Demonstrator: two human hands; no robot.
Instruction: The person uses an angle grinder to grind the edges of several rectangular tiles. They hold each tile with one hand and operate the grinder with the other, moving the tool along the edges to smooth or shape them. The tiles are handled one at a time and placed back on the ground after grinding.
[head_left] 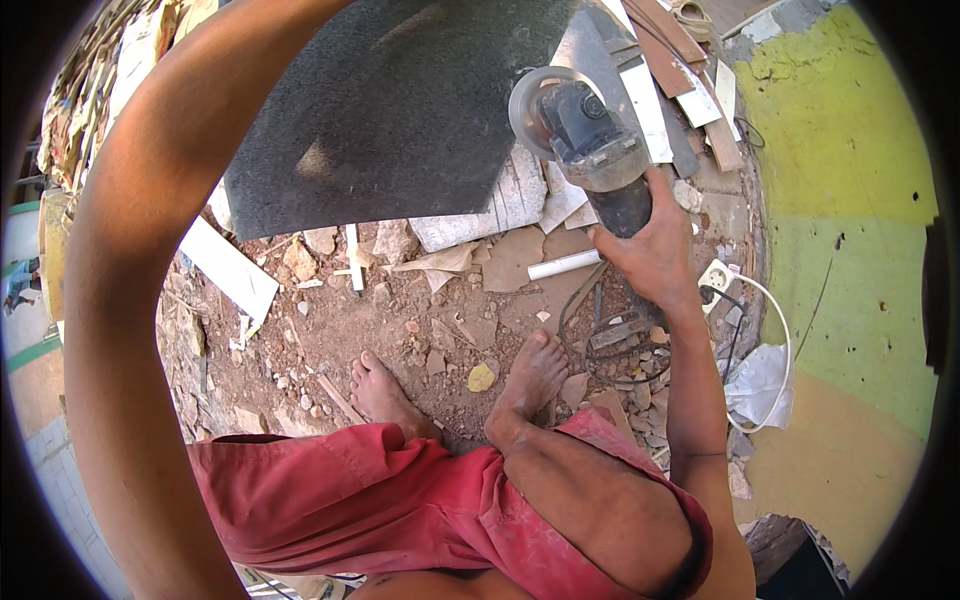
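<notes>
Holding grinder (590, 135); rubbly ground (395, 325), painted wall (845, 290).

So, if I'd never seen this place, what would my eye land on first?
Probably the angle grinder in the person's right hand, toward the upper right. Next might come the large dark sheet across the upper middle, then the bare feet on the rubble-strewn ground below it.
</notes>
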